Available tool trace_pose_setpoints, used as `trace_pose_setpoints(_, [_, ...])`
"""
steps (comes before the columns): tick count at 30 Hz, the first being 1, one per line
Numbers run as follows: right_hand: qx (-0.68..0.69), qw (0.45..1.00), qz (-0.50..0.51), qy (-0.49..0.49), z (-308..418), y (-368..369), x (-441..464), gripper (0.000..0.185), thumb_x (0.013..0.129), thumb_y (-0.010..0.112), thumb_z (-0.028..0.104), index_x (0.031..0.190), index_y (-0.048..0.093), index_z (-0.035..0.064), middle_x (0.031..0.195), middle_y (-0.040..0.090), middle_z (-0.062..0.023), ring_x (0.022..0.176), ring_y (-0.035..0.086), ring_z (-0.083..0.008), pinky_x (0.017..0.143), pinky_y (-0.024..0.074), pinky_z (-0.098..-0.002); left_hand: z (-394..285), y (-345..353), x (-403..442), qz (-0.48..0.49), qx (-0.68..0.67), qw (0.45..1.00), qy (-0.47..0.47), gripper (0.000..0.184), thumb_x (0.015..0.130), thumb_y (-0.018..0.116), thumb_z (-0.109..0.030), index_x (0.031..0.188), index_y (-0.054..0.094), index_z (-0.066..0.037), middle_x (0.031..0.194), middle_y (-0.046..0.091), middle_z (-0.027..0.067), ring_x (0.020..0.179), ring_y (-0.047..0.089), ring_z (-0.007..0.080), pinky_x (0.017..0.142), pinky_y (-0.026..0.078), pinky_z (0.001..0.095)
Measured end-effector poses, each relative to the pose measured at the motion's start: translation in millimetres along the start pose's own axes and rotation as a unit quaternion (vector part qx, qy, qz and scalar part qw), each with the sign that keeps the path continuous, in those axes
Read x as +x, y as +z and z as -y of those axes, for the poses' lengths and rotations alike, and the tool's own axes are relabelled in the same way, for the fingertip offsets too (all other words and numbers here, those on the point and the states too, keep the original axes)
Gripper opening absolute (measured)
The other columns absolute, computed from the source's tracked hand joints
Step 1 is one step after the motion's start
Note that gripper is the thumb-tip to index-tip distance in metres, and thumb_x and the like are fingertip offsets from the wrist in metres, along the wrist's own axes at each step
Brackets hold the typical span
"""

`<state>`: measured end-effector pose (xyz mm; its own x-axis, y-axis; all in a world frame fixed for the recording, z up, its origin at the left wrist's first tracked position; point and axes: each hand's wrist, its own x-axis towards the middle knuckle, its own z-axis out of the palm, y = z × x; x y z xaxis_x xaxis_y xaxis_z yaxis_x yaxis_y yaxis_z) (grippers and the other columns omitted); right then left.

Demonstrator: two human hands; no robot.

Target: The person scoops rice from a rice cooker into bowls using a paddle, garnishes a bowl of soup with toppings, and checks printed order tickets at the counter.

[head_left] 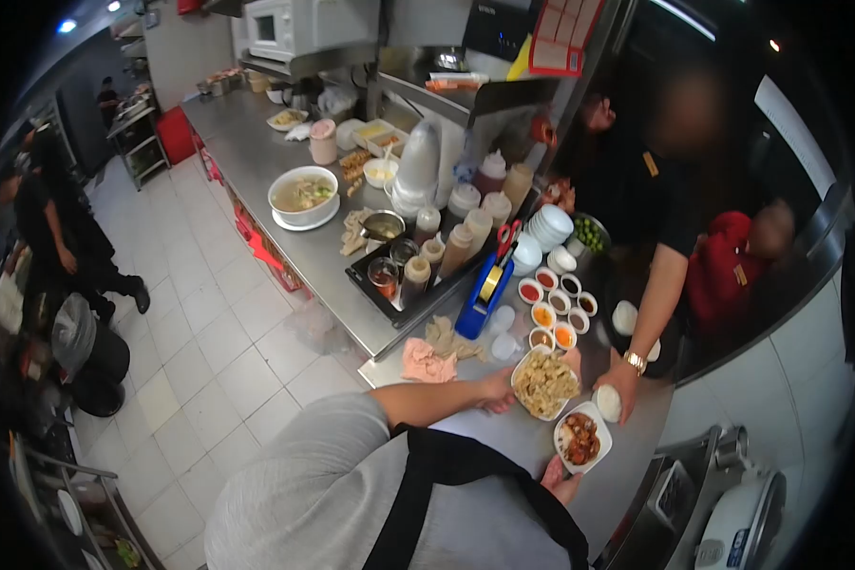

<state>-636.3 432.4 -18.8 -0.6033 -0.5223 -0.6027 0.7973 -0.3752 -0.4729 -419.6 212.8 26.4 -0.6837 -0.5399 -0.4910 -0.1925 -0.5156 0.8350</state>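
Hands of the wearer, two: left hand [496, 390] and right hand [560, 483], one bowl each. Food bowls, two, both white and squarish with rounded corners. Landmark: blue tape dispenser [475, 309], one.

Fried-food bowl [532, 411]: just off the near end of the dispenser, to its right; heaped with pale golden, rough-coated pieces. Left hand has its edge, fingers part curled.

Sauced-food bowl [606, 439]: farther from the dispenser, on the near side of the first bowl. Reddish-brown, glossy pieces fill its middle; broad white rim shows around them. Right hand has its near edge, part closed; finger curl beneath the bowl cannot be told.

Co-worker's hand [627, 388], wristwatch [635, 361] above it: on one white round item [608, 404], right of the dispenser and beside the sauced-food bowl; contents unclear.

Sauce cups [579, 319], nine visible, grouped right of the dispenser: red, orange, brown and dark fillings. Cloths by the dispenser's near end, two: pink cloth [429, 361], beige cloth [454, 340]. Scissors [508, 237], one pair, red-handled, at its far end. Stacked white bowls [549, 226] beyond; count not readable.
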Motion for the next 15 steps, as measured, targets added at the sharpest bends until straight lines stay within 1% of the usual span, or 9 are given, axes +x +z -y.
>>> trace_pose_setpoints(3, [0.069,0.998,0.004,-0.01,-12.9,15.2,-12.2,0.064,0.098,0.034,0.042,0.13,0.027,-0.0132,0.13,0.039,-0.0273,0.117,0.048,-0.034,0.102,0.0424,-0.0397,-11.0,-2.4,-2.6,0.008,0.011,1.0,-0.021,0.078,0.088,0.054,-0.01,0.146,0.005,-0.029,0.083,0.063,0.0084,0.058,0.061,0.0153,0.048,0.052,0.0273])
trace_pose_setpoints(4, [0.006,0.997,-0.016,-0.071,-20.4,16.3,-10.7,0.062,0.098,0.033,0.04,0.129,0.028,-0.0141,0.128,0.041,-0.0276,0.117,0.049,-0.0345,0.1,0.0442,-0.0402,-0.6,-4.0,7.8,-0.001,-0.02,1.0,0.0,0.065,0.089,0.052,-0.011,0.14,0.014,-0.027,0.075,0.06,0.0075,0.052,0.058,0.0153,0.042,0.049,0.0276])
trace_pose_setpoints(5, [0.039,0.997,-0.027,-0.053,-20.6,13.6,-6.2,0.059,0.098,0.033,0.038,0.131,0.028,-0.0105,0.126,0.043,-0.0273,0.117,0.049,-0.0345,0.099,0.0458,-0.0398,9.1,-4.6,18.5,-0.004,-0.047,0.999,0.018,0.053,0.09,0.05,-0.013,0.134,0.024,-0.025,0.067,0.056,0.0066,0.047,0.055,0.0152,0.037,0.046,0.028])
trace_pose_setpoints(6, [0.0,0.995,0.017,-0.095,-24.2,14.5,-11.8,0.051,0.098,0.034,0.035,0.131,0.029,-0.0035,0.124,0.045,-0.0265,0.114,0.051,-0.0355,0.096,0.048,-0.0402,10.6,-4.3,24.3,-0.002,-0.043,0.999,0.009,0.056,0.089,0.051,-0.01,0.133,0.02,-0.023,0.067,0.056,0.0078,0.046,0.055,0.0159,0.037,0.046,0.029])
trace_pose_setpoints(7, [-0.013,0.995,-0.008,-0.095,-19.9,2.2,-0.8,0.042,0.098,0.035,0.032,0.13,0.031,0.0045,0.122,0.046,-0.0237,0.112,0.052,-0.0353,0.091,0.0508,-0.0438,8.3,-0.5,26.1,-0.008,-0.077,0.997,-0.004,0.054,0.089,0.05,-0.009,0.132,0.02,-0.022,0.069,0.058,0.0081,0.048,0.056,0.0169,0.038,0.048,0.0294])
trace_pose_setpoints(8, [-0.019,0.992,-0.033,-0.123,-18.2,14.5,-4.0,0.04,0.098,0.035,0.03,0.129,0.032,0.005,0.12,0.047,-0.0225,0.109,0.054,-0.0344,0.091,0.0512,-0.0447,10.7,-2.9,36.0,0.0,-0.015,1.0,-0.016,0.057,0.094,0.044,-0.009,0.139,0.011,-0.024,0.083,0.063,0.0131,0.06,0.064,0.0191,0.05,0.055,0.0297])
trace_pose_setpoints(9, [-0.029,0.988,-0.051,-0.145,-18.3,21.4,-8.1,0.038,0.098,0.036,0.029,0.127,0.034,0.0055,0.119,0.048,-0.0214,0.105,0.055,-0.0334,0.09,0.0516,-0.0456,4.1,0.8,33.0,0.0,-0.039,0.999,-0.027,0.053,0.094,0.043,-0.009,0.137,0.014,-0.021,0.084,0.063,0.0141,0.064,0.065,0.0196,0.053,0.056,0.03])
trace_pose_setpoints(14, [-0.068,0.976,-0.109,-0.177,6.4,34.1,27.4,0.037,0.097,0.039,0.03,0.127,0.036,0.008,0.115,0.05,-0.0169,0.102,0.055,-0.0306,0.086,0.0537,-0.0447,-11.8,29.3,45.4,-0.024,-0.079,0.997,-0.014,0.059,0.086,0.044,0.002,0.137,0.02,-0.018,0.089,0.063,0.0138,0.069,0.066,0.0214,0.059,0.058,0.0322])
trace_pose_setpoints(15, [-0.071,0.978,-0.095,-0.172,14.9,33.2,41.2,0.034,0.097,0.038,0.029,0.125,0.037,0.0096,0.114,0.05,-0.0148,0.098,0.057,-0.029,0.081,0.0551,-0.0419,-7.2,33.9,55.8,-0.029,-0.083,0.996,0.007,0.053,0.087,0.044,0.0,0.135,0.028,-0.016,0.088,0.064,0.0121,0.068,0.065,0.0192,0.059,0.058,0.0312])
